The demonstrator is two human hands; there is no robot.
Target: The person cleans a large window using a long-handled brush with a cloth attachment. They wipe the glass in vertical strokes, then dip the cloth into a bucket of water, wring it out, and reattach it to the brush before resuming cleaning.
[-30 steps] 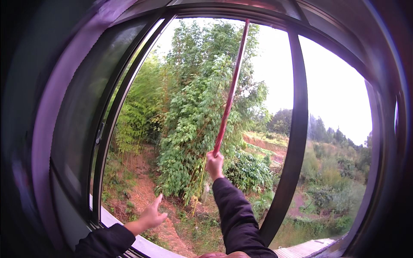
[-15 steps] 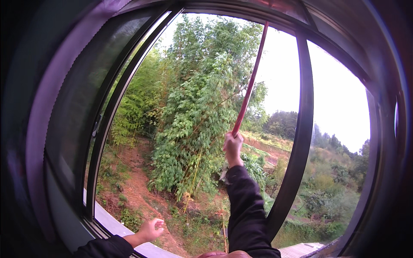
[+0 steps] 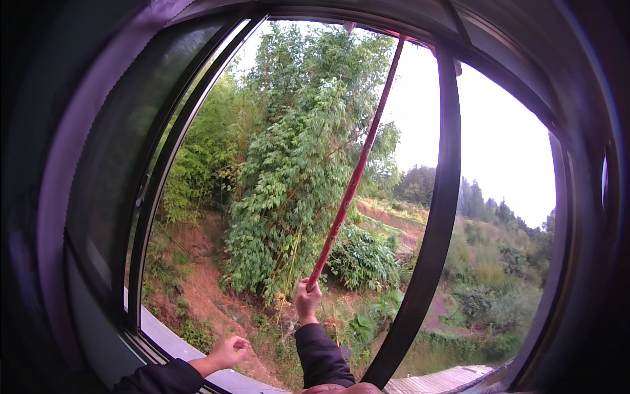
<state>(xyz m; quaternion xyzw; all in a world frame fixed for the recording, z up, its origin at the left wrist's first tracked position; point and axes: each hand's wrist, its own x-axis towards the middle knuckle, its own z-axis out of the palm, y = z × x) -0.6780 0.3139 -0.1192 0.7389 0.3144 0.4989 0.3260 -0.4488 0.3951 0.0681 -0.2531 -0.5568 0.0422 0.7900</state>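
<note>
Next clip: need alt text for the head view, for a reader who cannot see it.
Seen through an open window, the person's right hand holds the lower end of a long red pole slanting up to the top of the dark window frame. The left hand is loosely closed near the sill; leafy trees stand outside.

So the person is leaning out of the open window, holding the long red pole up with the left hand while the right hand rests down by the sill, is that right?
Not quite: the hands are swapped. In the head view the right hand grips the lower end of the long red pole, which slants up toward the top of the window frame. The left hand is the one down by the sill, loosely closed and holding nothing.
</note>
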